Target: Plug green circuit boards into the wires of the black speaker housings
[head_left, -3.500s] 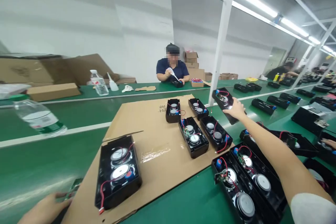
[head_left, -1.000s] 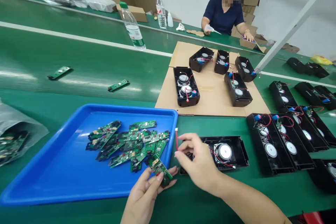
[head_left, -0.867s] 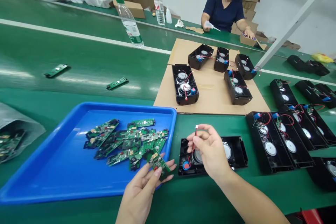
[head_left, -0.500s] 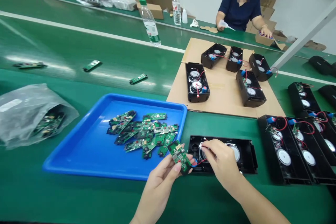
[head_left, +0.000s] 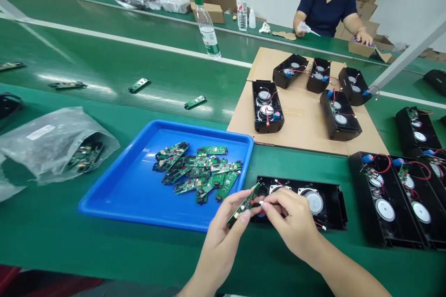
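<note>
My left hand (head_left: 226, 227) is closed around the edges of a green circuit board (head_left: 245, 205), tilted up on its side. Close beside the board, my right hand (head_left: 291, 216) pinches a small white wire connector (head_left: 262, 203) between thumb and fingertips. Whether the connector touches the board I cannot tell. Both hands are over the near-left part of a black speaker housing (head_left: 331, 204), which lies open-side up with two round speakers in it. The right-hand speaker (head_left: 313, 202) shows fully; the left one is partly behind my fingers.
Left of my hands, a blue tray (head_left: 114, 211) holds several circuit boards. A plastic bag (head_left: 45, 144) of boards lies further left. Several black housings stand on a cardboard sheet (head_left: 296, 125) and along the right. Across the bench sits a person (head_left: 325, 9); a water bottle (head_left: 209, 32) stands mid-bench.
My left hand has turned the board onto its side. My right hand has moved left from over the housing, bringing the connector to the board. The view has shifted slightly.
</note>
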The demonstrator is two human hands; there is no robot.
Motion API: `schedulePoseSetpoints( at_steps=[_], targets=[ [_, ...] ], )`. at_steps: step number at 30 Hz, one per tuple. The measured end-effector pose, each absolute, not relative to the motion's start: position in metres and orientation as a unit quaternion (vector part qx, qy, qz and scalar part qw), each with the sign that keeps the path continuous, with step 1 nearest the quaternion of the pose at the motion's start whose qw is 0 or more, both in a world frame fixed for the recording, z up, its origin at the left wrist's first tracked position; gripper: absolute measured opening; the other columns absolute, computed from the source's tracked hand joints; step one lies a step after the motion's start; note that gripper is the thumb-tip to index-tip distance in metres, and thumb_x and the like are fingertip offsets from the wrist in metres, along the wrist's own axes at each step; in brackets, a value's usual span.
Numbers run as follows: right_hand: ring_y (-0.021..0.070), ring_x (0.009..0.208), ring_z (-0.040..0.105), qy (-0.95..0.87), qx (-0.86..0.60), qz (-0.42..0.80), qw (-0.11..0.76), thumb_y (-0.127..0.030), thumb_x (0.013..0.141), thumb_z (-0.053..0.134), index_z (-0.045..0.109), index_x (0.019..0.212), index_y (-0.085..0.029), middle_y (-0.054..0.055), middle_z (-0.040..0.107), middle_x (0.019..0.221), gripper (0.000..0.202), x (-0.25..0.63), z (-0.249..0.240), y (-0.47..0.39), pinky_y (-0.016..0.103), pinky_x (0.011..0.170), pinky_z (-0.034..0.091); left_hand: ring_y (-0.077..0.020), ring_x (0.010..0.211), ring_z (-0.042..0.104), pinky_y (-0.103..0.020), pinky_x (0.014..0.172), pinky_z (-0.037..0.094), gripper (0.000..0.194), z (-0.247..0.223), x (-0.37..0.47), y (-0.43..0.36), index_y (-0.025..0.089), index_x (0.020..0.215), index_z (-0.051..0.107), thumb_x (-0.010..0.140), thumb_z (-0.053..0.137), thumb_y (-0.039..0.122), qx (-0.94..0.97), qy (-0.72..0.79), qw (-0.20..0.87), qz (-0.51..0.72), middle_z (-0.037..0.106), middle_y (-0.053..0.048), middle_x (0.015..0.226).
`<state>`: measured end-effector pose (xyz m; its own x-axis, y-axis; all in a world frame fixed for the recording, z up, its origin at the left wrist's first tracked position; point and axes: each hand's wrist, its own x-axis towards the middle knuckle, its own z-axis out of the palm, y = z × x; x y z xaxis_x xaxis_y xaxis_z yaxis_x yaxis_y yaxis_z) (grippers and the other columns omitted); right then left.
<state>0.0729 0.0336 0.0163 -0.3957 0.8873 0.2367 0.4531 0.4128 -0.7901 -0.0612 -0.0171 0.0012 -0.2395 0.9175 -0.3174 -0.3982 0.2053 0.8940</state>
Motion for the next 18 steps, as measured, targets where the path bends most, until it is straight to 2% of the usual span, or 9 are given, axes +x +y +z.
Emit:
schedulePoseSetpoints(
  at_steps=[3,6,10,14,18],
  targets=[
    [0.0117,0.052,0.05,-0.784,-0.426,0.29,0.347,-0.023,0.09,0.044,0.06,0.068,-0.018,0.001,0.059,0.06,0.027,0.07,0.012,0.029,0.024,0.053,0.042,-0.0279,0.108,0.061,-0.037,0.091,0.053,0.036,0.0,-0.057,-0.018,0.02,0.104,0.068,0.077,0.066,0.043,0.22,0.497,0.588,0.599,0.067,-0.01,0.116],
    [0.0141,0.058,0.055,-0.798,-0.408,0.265,0.355,-0.02,0.091,0.044,0.059,0.073,-0.018,0.004,0.065,0.071,0.024,0.068,0.008,0.027,0.027,0.058,0.044,-0.0276,0.118,0.055,-0.037,0.095,0.05,0.035,0.001,-0.054,-0.018,0.025,0.109,0.067,0.077,0.067,0.039,0.184,0.486,0.595,0.613,0.063,-0.007,0.124],
    [0.0156,0.062,0.057,-0.806,-0.405,0.236,0.362,-0.019,0.092,0.041,0.058,0.075,-0.019,0.005,0.065,0.07,0.024,0.066,0.005,0.029,0.029,0.06,0.044,-0.0284,0.116,0.057,-0.035,0.095,0.05,0.035,0.0,-0.055,-0.016,0.023,0.105,0.07,0.075,0.07,0.039,0.192,0.481,0.616,0.593,0.066,-0.008,0.12],
    [0.0149,0.06,0.056,-0.811,-0.415,0.201,0.362,-0.021,0.094,0.04,0.056,0.07,-0.019,0.004,0.063,0.065,0.028,0.064,0.002,0.03,0.028,0.06,0.042,-0.029,0.112,0.059,-0.035,0.092,0.052,0.031,0.003,-0.05,-0.016,0.023,0.099,0.073,0.071,0.073,0.036,0.178,0.491,0.591,0.615,0.07,-0.007,0.114],
    [0.0134,0.064,0.059,-0.846,-0.415,0.169,0.289,-0.025,0.092,0.046,0.055,0.068,-0.019,0.001,0.064,0.065,0.027,0.062,-0.002,0.035,0.028,0.067,0.04,-0.0265,0.116,0.057,-0.035,0.097,0.049,0.024,0.015,-0.04,-0.018,0.03,0.096,0.072,0.072,0.074,0.033,0.171,0.53,0.554,0.619,0.071,0.001,0.11]
  ],
)
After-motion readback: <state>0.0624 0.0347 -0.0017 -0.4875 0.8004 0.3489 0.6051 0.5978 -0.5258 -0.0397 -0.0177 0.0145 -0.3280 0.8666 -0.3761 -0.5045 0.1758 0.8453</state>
